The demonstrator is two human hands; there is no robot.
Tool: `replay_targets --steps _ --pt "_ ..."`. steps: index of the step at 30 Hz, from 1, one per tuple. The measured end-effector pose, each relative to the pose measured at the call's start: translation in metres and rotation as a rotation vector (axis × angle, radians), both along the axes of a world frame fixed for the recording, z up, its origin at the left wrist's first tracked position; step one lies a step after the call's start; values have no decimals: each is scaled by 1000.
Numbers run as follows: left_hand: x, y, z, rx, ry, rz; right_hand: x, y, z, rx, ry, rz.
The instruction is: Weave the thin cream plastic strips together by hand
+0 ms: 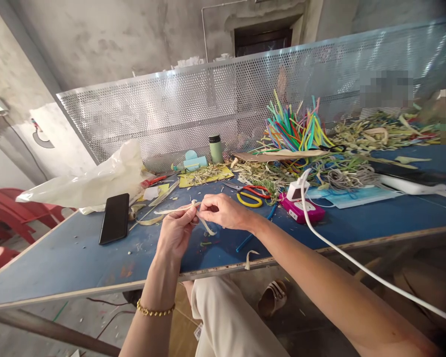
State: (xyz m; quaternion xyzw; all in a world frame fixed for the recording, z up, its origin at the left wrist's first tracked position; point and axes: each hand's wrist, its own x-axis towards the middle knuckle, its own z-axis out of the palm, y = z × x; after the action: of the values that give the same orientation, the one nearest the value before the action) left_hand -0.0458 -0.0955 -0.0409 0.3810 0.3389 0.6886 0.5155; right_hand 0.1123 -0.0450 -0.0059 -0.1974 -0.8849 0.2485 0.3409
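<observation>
A pale strip [165,211] is held near the middle of the frame, above the desk [78,258], its upper part pinched between the thumb and fingers of the left hand [176,230]. One length of the strip is extended leftward past the left hand's fingers, and another is hung down to the lower right, below the gap where the two hands nearly meet. The right hand [226,211] is placed just to the right of the left one, its fingers curled and its fingertips drawn together beside the strip's upper bend; whether the strip is gripped by them cannot be told, as the tips are partly hidden. A bracelet [156,311] is worn on the left wrist. A black phone [114,219] is laid to the left of the left hand, with a plastic bag [96,178] set behind it. Just beyond the right hand, red and yellow handles [250,200] are seen, and a blue tube [245,242] is partly covered by the right forearm. A loose scrap [250,259] is left by the near edge, at the lower centre. Right of centre, a pink box [301,209] is topped by a white plug [297,190], from which a cable [327,243] is run to the lower right. Farther back, a green bottle [216,149] and a colourful bundle [295,126] are stood before a perforated panel [163,119].
</observation>
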Motion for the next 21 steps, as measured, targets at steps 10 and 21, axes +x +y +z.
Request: replay_targets --steps 10,21 --pt "-1 -2 3 -11 0 29 4 -1 2 -23 -32 62" --pt "0 -3 2 38 98 24 6 6 4 -44 193 -164"
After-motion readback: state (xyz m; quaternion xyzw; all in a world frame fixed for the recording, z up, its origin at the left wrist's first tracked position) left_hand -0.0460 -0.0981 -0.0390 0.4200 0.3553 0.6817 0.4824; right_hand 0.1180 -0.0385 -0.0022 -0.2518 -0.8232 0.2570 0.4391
